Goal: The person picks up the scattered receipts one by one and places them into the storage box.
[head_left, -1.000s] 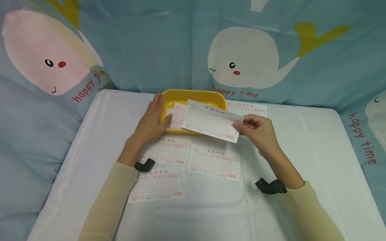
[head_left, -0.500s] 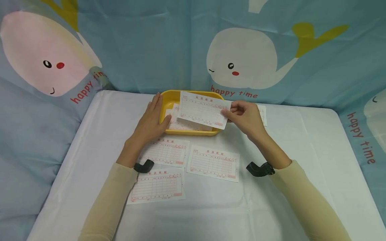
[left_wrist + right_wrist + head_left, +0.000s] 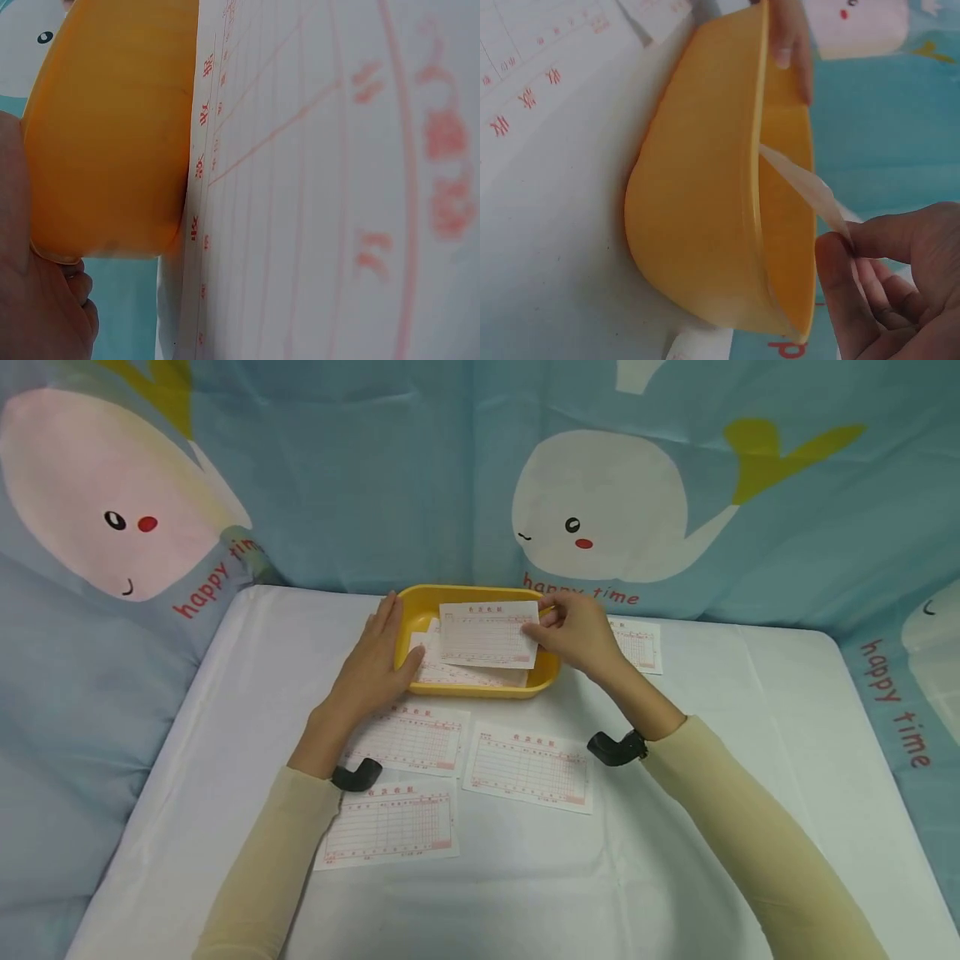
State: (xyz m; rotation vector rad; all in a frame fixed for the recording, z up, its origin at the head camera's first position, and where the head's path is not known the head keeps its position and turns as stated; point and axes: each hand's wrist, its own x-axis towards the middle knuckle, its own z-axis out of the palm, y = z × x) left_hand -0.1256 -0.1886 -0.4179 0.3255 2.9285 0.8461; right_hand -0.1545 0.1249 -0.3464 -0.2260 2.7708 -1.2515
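My right hand pinches the right edge of a receipt slip, white with red print, over the yellow plastic tray. In the right wrist view the slip slants down past the tray's rim, held between thumb and fingers. More receipt slips lie inside the tray, partly covered by the held one. My left hand holds the tray's left end, thumb over the rim and fingers along the outer wall. In the left wrist view, the tray's wall stands beside that hand.
Three receipt slips lie in front of the tray: one partly under the left forearm, one right of it, one nearer. Another slip lies right of the tray, partly hidden by the right hand. A blue whale-print curtain hangs behind.
My right hand has moved left and back, carrying the pinched receipt slip from the tray's front right to above its middle. The left hand has stayed on the tray.
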